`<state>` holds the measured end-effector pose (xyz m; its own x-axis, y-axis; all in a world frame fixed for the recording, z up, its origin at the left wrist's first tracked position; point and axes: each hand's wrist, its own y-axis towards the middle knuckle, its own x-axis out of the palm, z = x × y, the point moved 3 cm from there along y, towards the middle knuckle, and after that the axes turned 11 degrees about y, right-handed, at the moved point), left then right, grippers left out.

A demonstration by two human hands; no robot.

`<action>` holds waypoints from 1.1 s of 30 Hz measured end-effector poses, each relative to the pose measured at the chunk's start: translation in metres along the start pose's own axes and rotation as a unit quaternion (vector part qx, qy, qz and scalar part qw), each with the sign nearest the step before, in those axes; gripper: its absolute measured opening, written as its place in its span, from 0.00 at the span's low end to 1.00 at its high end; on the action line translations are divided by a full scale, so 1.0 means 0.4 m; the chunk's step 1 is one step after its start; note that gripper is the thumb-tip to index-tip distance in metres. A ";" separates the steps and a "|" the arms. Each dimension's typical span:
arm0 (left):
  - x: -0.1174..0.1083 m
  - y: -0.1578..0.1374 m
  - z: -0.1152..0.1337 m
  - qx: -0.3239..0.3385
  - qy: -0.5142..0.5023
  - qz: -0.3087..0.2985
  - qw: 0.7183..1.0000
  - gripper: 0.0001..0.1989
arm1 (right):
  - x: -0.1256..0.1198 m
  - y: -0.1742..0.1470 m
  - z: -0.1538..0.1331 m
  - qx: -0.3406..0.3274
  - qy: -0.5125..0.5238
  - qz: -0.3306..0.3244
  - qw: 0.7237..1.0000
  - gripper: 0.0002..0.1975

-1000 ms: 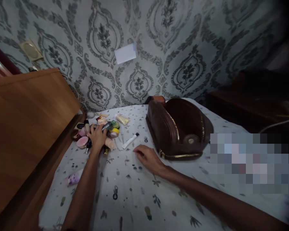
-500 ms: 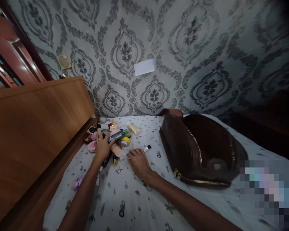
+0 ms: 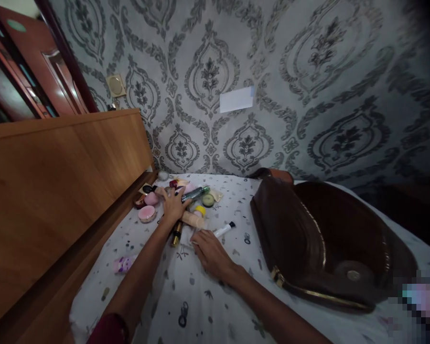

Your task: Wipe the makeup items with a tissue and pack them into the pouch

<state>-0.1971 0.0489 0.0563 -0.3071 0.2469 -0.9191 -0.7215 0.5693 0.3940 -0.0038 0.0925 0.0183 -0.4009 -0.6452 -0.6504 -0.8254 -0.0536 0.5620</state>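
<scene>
My left hand (image 3: 174, 206) lies over a heap of cosmetics with its fingers spread, touching a dark tube with a green end (image 3: 195, 193). Below its fingers is a beige bottle (image 3: 192, 220), and beside that a yellow-capped jar (image 3: 199, 211). A black and gold tube (image 3: 177, 234) points toward me. My right hand (image 3: 211, 251) rests on the sheet with curled fingers, by some clear crumpled plastic (image 3: 187, 236); what its fingertips pinch is hidden. Just beyond it lies a white tube with a black cap (image 3: 224, 230).
A large brown bag (image 3: 290, 234) gapes unzipped on the right. Left of the heap are a pink round compact (image 3: 147, 214) and a purple-white item (image 3: 123, 264). A green round container (image 3: 208, 200) sits behind. The wooden board (image 3: 71, 177) borders the left; patterned wall (image 3: 229, 138) stands behind.
The view has shifted, so things appear farther right. My left hand has moved further over the heap and items there have shifted; the green round container shows more. My right hand stays low by the plastic.
</scene>
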 end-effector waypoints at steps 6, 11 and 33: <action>0.032 0.074 0.056 0.050 -0.018 -0.023 0.998 0.28 | -0.031 -0.005 -0.017 -0.013 0.058 0.051 0.997 0.07; 0.042 0.122 0.069 0.083 -0.017 -0.042 0.995 0.28 | -0.039 -0.005 -0.039 -0.056 0.055 0.061 0.995 0.07; 0.031 0.105 -0.145 0.133 0.012 -0.130 0.983 0.26 | -0.063 -0.018 -0.008 0.125 0.161 0.219 0.954 0.09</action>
<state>-0.2673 0.0306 0.0612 -0.1501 0.0502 -0.9874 -0.5914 0.7958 0.1304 0.0136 0.1066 0.0322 -0.6195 -0.7669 -0.1678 -0.6915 0.4319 0.5790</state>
